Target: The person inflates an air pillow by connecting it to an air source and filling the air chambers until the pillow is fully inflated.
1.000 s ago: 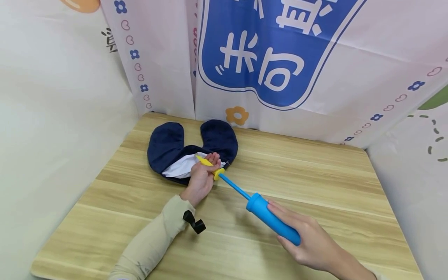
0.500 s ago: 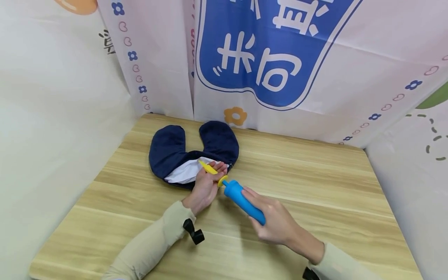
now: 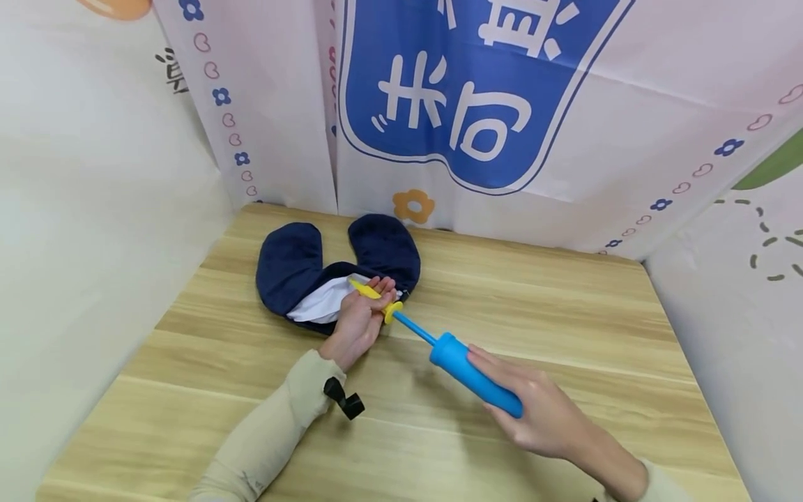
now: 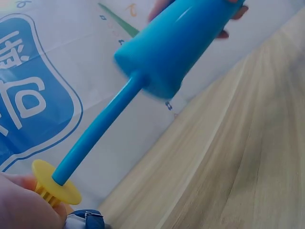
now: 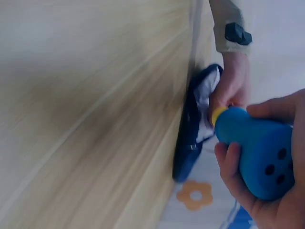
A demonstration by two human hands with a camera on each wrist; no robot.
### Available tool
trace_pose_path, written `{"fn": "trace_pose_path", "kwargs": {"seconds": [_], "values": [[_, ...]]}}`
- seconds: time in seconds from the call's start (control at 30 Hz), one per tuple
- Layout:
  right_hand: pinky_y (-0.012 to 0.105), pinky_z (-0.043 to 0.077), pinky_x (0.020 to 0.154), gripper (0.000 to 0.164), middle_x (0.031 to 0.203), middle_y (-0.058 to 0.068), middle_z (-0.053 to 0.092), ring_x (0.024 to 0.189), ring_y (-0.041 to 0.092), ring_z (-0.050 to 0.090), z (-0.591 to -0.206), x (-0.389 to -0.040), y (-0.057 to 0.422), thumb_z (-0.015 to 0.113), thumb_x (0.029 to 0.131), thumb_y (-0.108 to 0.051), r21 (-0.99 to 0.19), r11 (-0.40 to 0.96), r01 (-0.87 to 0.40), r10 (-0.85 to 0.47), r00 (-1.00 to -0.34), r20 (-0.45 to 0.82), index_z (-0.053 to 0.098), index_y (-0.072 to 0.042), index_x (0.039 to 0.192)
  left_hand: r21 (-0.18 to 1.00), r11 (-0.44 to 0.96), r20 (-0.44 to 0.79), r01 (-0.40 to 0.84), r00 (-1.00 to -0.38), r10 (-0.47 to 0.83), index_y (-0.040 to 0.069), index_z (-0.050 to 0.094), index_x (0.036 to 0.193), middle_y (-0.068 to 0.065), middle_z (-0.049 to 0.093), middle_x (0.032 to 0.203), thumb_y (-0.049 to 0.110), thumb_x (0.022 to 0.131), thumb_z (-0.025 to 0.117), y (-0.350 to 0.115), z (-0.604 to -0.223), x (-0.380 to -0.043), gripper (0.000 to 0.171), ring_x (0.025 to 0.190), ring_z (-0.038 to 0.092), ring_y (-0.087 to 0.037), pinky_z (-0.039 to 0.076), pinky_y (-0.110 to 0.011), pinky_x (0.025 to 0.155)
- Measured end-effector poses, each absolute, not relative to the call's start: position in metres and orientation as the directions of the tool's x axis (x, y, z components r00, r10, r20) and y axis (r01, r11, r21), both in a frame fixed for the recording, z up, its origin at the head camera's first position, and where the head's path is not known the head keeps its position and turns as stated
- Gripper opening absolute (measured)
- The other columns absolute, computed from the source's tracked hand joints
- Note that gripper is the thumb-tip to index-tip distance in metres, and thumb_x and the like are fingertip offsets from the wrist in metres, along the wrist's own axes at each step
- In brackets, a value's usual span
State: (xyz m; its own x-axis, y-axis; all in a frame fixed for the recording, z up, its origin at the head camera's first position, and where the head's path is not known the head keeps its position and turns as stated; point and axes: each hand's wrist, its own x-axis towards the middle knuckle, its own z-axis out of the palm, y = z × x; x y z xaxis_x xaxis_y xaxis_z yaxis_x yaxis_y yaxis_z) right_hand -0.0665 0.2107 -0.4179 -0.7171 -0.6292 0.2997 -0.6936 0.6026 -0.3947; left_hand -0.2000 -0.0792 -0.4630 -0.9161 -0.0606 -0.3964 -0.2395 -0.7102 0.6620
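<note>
A blue hand pump [image 3: 475,375] with a yellow nozzle [image 3: 365,289] is held between both hands. My left hand [image 3: 359,322] grips the nozzle just below its round yellow flange [image 4: 57,186], palm up. My right hand [image 3: 552,411] wraps around the blue barrel, whose end has several dark holes in the right wrist view. A length of thin blue rod [image 4: 97,129] shows between flange and barrel. Behind the left hand lies a navy U-shaped neck pillow [image 3: 290,261]. Its cover gapes along the near curve, showing white material [image 3: 320,301]; the nozzle tip overlaps this opening in the head view.
Everything is over a wood-grain table [image 3: 564,321]. A white printed curtain [image 3: 276,104] with a blue sign hangs at the back edge, and pale sheets stand left and right. A black strap mount [image 3: 343,399] sits on the left sleeve.
My right hand pushed the barrel up close to the yellow flange, then drew it back to the lower right, baring the rod again. The left hand keeps its grip on the nozzle.
</note>
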Motion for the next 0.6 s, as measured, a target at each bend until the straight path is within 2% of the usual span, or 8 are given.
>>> {"fn": "trace_pose_path", "kwargs": {"seconds": [0.13, 0.27, 0.4, 0.53, 0.6], "values": [[0.047, 0.064, 0.091, 0.081, 0.156, 0.008, 0.059, 0.128, 0.029, 0.070, -0.407, -0.053, 0.227, 0.084, 0.084, -0.009, -0.379, 0.616, -0.691, -0.629, -0.721, 0.291, 0.051, -0.016, 0.157, 0.660, -0.715, -0.386, -0.233, -0.921, -0.056, 0.001, 0.042, 0.138, -0.016, 0.054, 0.137, -0.022, 0.099, 0.046, -0.079, -0.461, -0.200, 0.045, 0.112, 0.063, -0.017, 0.058, -0.024, 0.093], [0.046, 0.065, 0.088, 0.079, 0.152, 0.007, 0.062, 0.122, 0.027, 0.073, -0.403, -0.049, 0.227, 0.085, 0.082, -0.009, -0.348, 0.624, -0.700, -0.622, -0.714, 0.320, 0.055, -0.016, 0.155, 0.654, -0.722, -0.388, -0.226, -0.920, -0.063, 0.007, 0.041, 0.129, -0.014, 0.053, 0.138, -0.019, 0.101, 0.047, -0.076, -0.461, -0.198, 0.039, 0.107, 0.064, -0.014, 0.058, -0.023, 0.092], [0.046, 0.066, 0.085, 0.074, 0.148, 0.009, 0.065, 0.115, 0.027, 0.076, -0.407, -0.061, 0.207, 0.084, 0.079, -0.009, -0.315, 0.626, -0.713, -0.614, -0.700, 0.365, 0.061, -0.011, 0.149, 0.655, -0.721, -0.384, -0.227, -0.921, -0.060, 0.012, 0.037, 0.124, -0.014, 0.052, 0.142, -0.015, 0.104, 0.047, -0.072, -0.462, -0.193, 0.036, 0.105, 0.067, -0.012, 0.058, -0.021, 0.094], [0.043, 0.066, 0.083, 0.070, 0.147, 0.014, 0.065, 0.109, 0.027, 0.078, -0.414, -0.078, 0.181, 0.083, 0.079, -0.009, -0.322, 0.621, -0.715, -0.618, -0.699, 0.359, 0.062, -0.005, 0.146, 0.677, -0.701, -0.365, -0.225, -0.929, -0.054, 0.011, 0.036, 0.125, -0.020, 0.050, 0.150, -0.015, 0.104, 0.047, -0.069, -0.464, -0.187, 0.035, 0.102, 0.070, -0.010, 0.058, -0.021, 0.094], [0.042, 0.067, 0.083, 0.069, 0.147, 0.016, 0.064, 0.106, 0.026, 0.078, -0.418, -0.088, 0.169, 0.082, 0.080, -0.009, -0.331, 0.608, -0.722, -0.625, -0.692, 0.361, 0.062, -0.004, 0.146, 0.684, -0.695, -0.357, -0.221, -0.932, -0.055, 0.010, 0.036, 0.126, -0.019, 0.054, 0.146, -0.015, 0.104, 0.048, -0.069, -0.465, -0.183, 0.036, 0.100, 0.071, -0.010, 0.058, -0.020, 0.093]]}}
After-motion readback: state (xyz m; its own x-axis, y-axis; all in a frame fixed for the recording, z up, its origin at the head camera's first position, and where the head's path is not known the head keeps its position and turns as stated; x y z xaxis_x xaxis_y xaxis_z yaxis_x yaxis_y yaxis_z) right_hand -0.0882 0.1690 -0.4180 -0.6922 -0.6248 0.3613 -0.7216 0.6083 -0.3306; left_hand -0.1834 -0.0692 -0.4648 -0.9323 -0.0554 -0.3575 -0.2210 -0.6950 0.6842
